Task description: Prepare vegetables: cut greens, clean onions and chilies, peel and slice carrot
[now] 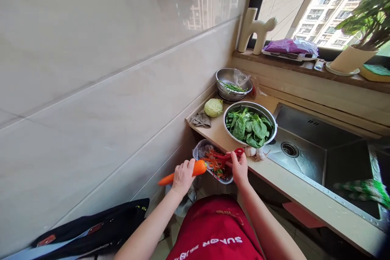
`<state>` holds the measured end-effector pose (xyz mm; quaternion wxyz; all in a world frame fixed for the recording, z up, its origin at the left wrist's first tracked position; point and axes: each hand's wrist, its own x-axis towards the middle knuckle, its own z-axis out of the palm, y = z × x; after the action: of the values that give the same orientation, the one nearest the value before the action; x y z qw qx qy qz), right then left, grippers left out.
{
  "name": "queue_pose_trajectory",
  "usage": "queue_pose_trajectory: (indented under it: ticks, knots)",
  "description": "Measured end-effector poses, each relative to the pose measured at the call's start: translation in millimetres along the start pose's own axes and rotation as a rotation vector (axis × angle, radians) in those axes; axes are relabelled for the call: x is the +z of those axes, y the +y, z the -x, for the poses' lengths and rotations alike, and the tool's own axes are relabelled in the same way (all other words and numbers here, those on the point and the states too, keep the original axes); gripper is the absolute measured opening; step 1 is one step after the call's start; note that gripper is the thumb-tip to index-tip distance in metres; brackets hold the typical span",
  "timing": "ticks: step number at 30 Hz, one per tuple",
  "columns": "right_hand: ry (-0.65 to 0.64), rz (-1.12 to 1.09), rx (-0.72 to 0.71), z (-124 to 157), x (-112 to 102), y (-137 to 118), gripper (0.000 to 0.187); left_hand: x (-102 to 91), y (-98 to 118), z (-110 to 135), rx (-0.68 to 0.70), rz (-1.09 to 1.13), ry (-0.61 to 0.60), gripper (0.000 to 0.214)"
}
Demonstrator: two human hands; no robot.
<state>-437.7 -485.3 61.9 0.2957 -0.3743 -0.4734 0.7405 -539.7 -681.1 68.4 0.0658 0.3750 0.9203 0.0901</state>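
My left hand (183, 175) is closed around an orange carrot (199, 167) and holds it level, tip pointing left. My right hand (239, 167) grips a red peeler (227, 155) whose head lies against the carrot's thick end. Both hands hover over a clear plastic container (199, 149) holding orange peelings and other scraps, below the counter's front edge. I wear a red apron (216, 227).
On the counter (217, 132) stand a steel colander of leafy greens (250, 124), a stack of steel bowls (233, 83), a small cabbage (213, 107), a rag (201, 120) and garlic bulbs (255, 152). A steel sink (319, 150) lies to the right. A black bag (91, 227) sits low left.
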Motion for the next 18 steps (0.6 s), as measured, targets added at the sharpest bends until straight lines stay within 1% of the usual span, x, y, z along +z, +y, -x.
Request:
queue_pose_trajectory:
  ticks: [1, 3, 4, 6, 8, 9, 10, 12, 14, 16, 18]
  knots:
    - [0.034, -0.082, 0.063, -1, -1, 1, 0.032, 1.7, 1, -1, -0.069, 0.14, -0.063, 0.044]
    - [0.021, -0.206, 0.154, 1, -2, 0, 0.035, 5.3, 2, -2, -0.157, 0.44, -0.21, 0.044]
    - [-0.003, -0.229, 0.176, 3, -3, 0, 0.036, 6.6, 2, -1, -0.164, 0.583, -0.286, 0.044]
    - [-0.024, -0.229, 0.177, 8, -7, -2, 0.035, 7.4, 4, 1, -0.135, 0.812, -0.412, 0.046]
    - [-0.003, -0.206, 0.15, 11, -12, -3, 0.033, 5.6, 9, 1, -0.112, 0.915, -0.481, 0.045]
    - [0.01, -0.196, 0.139, 12, -15, -5, 0.032, 4.0, 12, 1, -0.116, 0.894, -0.491, 0.043]
    - [0.021, -0.188, 0.131, 11, -19, -6, 0.031, 2.2, 15, 0, -0.128, 0.824, -0.479, 0.041]
    - [0.036, -0.173, 0.119, 8, -25, -9, 0.03, -0.6, 22, -4, -0.133, 0.606, -0.407, 0.037]
    - [0.052, -0.165, 0.109, 4, -29, -12, 0.03, -1.7, 28, -7, -0.109, 0.392, -0.338, 0.037]
    - [0.046, -0.163, 0.11, 4, -26, -14, 0.031, -1.7, 34, -11, -0.112, 0.238, -0.33, 0.04]
    - [0.0, -0.16, 0.125, 7, -19, -12, 0.03, -1.6, 39, -13, -0.138, 0.13, -0.355, 0.042]
